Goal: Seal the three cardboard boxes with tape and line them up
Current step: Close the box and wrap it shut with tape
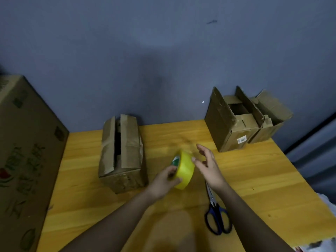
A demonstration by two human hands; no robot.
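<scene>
1 head-worn wide-angle view looked forward and down from above the table (254,179), close over both forearms, facing the wall (163,51) behind it.

Two forearms in view, both bare from wrist to lower frame edge; no sleeves or cuffs visible. Left hand (164,180) and right hand (209,165): no gloves, rings, watch or wristbands seen. Nails short, unpainted as far as blur allows. Forearms slender, tapering toward the wrists.
</scene>
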